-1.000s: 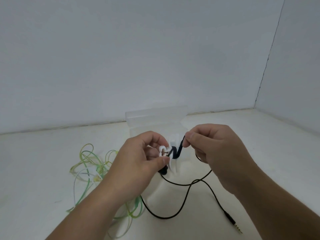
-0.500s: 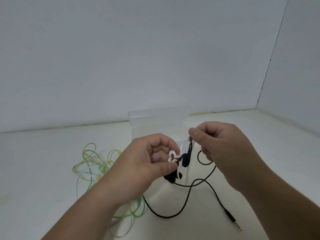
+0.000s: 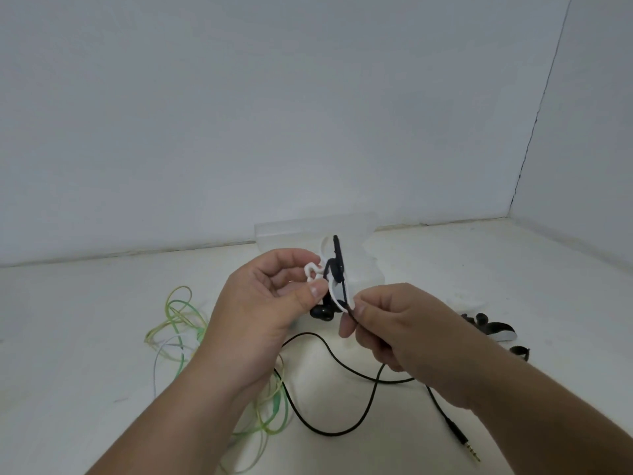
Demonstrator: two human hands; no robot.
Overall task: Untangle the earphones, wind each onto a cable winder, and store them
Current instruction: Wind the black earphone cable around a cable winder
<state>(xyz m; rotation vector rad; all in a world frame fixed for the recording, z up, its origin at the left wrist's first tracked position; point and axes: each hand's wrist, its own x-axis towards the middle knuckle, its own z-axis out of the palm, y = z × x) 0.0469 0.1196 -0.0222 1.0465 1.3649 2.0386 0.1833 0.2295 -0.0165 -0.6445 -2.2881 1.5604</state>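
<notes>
Okay, winding step on the black earphones. Left hand (image 3: 270, 303) grip is closed on the white winder (image 3: 333, 290), thumb and fingers pinching its left end. It's held up above the bench (image 3: 102, 337), in front of the clear box (image 3: 294, 229). Right hand (image 3: 394, 323) grip is a narrow pinch on the black cable (image 3: 342, 366) just below the winder. A few turns look to be on; the earbuds (image 3: 322, 313) hang under the left thumb. Most of the cable lies loose on the bench, plug (image 3: 467, 445) at near right. I judge this pair early in its winding, storing not yet done. To do it well I'd keep light tension and lay each turn beside the last. I'd let the cable slide through the pinch and keep the loose loop from snagging the green earphones (image 3: 178, 320) at left. 1 dark bundle (image 3: 493, 329) sits at far right, maybe a wound set, can't tell.
</notes>
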